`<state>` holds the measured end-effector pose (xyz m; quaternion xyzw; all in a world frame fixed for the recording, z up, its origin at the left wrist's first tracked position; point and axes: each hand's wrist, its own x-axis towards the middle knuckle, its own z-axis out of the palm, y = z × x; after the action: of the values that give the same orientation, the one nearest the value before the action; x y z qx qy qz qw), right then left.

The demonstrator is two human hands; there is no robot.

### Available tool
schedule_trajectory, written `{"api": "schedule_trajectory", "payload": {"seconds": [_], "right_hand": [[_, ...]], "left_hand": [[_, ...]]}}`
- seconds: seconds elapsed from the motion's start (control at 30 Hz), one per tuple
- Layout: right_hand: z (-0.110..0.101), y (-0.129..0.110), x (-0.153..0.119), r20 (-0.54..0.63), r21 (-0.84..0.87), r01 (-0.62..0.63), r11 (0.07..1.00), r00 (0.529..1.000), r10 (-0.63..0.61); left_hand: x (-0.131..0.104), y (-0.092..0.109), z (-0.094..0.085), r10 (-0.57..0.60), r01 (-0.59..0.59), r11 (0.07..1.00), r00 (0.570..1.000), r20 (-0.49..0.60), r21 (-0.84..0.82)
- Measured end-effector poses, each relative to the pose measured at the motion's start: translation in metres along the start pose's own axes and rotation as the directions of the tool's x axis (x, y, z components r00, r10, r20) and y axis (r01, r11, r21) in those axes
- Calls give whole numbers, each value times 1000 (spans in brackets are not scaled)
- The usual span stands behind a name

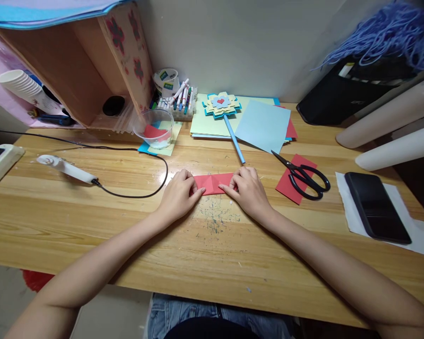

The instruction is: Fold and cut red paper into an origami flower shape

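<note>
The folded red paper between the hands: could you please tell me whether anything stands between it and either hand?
Nothing visible does: the left hand and right hand already touch opposite ends of the folded red paper.

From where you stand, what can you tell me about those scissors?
The scissors have black loop handles and dark, slim blades joined at a pivot. The handles look like plastic, the blades like metal. They lie flat on the right side of the desk, their handles across a piece of red paper and reaching past its edge. The blades point up and left, the tips near the light blue sheet, and look closed or nearly so. Neither hand touches them.
</note>
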<state>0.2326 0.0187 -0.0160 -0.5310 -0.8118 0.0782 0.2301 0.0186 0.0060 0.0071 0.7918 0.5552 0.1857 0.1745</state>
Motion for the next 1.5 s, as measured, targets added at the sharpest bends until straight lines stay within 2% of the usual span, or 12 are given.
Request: {"api": "schedule_trajectory", "payload": {"seconds": [0.17, 0.27, 0.37, 0.47, 0.53, 0.67, 0.77, 0.83, 0.97, 1.23, 1.37, 1.5], "right_hand": [[0, 1, 0, 1, -19, 8, 1000, 1000, -8], [-1, 1, 0, -3, -5, 24, 1000, 1000, -25], [-2, 0, 1, -17, 17, 56, 998, 998, -55], [-3, -2, 1, -26, 24, 163, 986, 986, -163], [-4, -2, 1, -7, 37, 294, 955, 956, -294], [-7, 0, 1, 91, 53, 536, 843, 838, -538], [-11, 2, 2, 148, 33, 613, 789, 778, -610], [-13, 2, 3, 181, 28, 627, 779, 763, -621], [-12, 2, 4, 175, 42, 603, 796, 780, -600], [-10, 12, 1, 37, 236, 562, 793, 810, -585], [-17, 18, -1, -8, 200, 572, 795, 813, -583], [-19, 25, -2, 0, 182, 579, 795, 808, -589]], "left_hand": [[1, -3, -1, 16, -16, 998, 1000, -7, -54], [2, -5, -1, 131, -132, 986, 991, -17, -103], [3, -6, 0, 277, -266, 957, 956, 92, -111], [3, -7, 0, 307, -294, 951, 930, 201, -94], [4, -8, -1, 293, -281, 956, 924, 246, -83], [8, -8, -10, 272, -250, 962, 901, 338, -109], [10, -9, -17, 284, -253, 959, 870, 404, -130], [11, -10, -19, 291, -260, 957, 854, 431, -131], [10, -11, -19, 310, -296, 950, 846, 435, -101], [7, -15, -18, 392, -426, 904, 816, 425, -15], [8, -14, -17, 399, -477, 877, 795, 456, 63], [8, -15, -21, 432, -519, 852, 773, 466, 72]]}}
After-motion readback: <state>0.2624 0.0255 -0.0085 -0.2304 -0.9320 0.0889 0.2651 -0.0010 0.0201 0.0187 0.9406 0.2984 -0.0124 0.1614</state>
